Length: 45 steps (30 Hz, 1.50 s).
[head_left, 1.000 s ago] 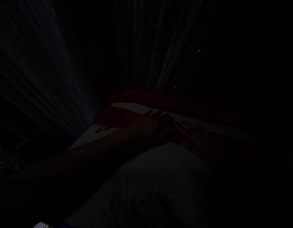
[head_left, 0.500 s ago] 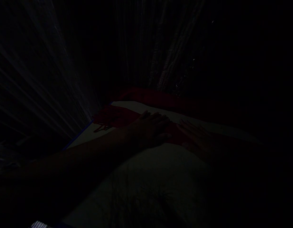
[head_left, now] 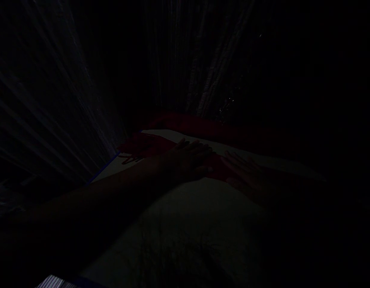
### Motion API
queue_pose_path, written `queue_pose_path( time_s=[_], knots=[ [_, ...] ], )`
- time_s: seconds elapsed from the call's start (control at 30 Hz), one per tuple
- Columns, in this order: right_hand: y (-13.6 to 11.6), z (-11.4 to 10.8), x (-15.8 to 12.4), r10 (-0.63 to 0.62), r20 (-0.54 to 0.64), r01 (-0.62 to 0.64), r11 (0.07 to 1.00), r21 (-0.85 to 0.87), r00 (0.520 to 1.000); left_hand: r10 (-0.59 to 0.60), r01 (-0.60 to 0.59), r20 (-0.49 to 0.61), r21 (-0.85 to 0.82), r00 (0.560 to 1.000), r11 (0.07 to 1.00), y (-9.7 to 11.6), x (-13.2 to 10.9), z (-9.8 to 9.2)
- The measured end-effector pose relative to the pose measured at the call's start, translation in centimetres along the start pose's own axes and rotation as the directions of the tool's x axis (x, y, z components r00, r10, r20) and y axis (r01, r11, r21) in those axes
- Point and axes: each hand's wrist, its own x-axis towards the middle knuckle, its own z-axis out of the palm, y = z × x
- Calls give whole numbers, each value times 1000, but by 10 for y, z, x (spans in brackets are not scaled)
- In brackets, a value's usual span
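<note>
The picture is very dark. My left hand (head_left: 187,162) lies flat on a narrow red cloth (head_left: 156,146), fingers stretched out and slightly apart. Beside it on the right, my right hand (head_left: 243,172) also rests with straight fingers on the same cloth; its wrist fades into shadow. At its left end the cloth has loose strands like a fringe. Underneath is a pale flat surface (head_left: 179,204) with a blue edge (head_left: 104,167). Neither hand grips anything.
Behind the pale surface runs a dark red fabric band (head_left: 185,121). Pale vertical streaks, perhaps curtain folds (head_left: 89,92), rise at the left, with more streaks (head_left: 207,88) at the back. A striped light object (head_left: 54,282) shows at the bottom left. Darkness hides the right side.
Both hands appear very slightly further left, still flat on the red cloth. The background has shifted a little too, and the picture is somewhat darker.
</note>
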Motion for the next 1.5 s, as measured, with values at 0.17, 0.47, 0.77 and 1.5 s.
queue_pose_path(
  time_s=[0.17, 0.47, 0.77, 1.5],
  knots=[
    [-4, 0, -1, 20, -42, -19, 1000, 15, 999, 14, -14, -32, 7, 999, 1000, -2, 2, 5],
    [-7, -3, -2, 46, -156, -50, 999, -17, 987, 8, -9, -31, -28, 999, 1000, -1, -1, -1],
    [-6, 2, -2, 34, -175, -35, 999, -8, 984, -3, 2, -74, -17, 997, 1000, 8, -1, 2],
    [-5, 1, -2, 51, -180, -49, 999, 12, 982, 12, -16, -111, -34, 994, 999, 6, -2, 3]
  ],
)
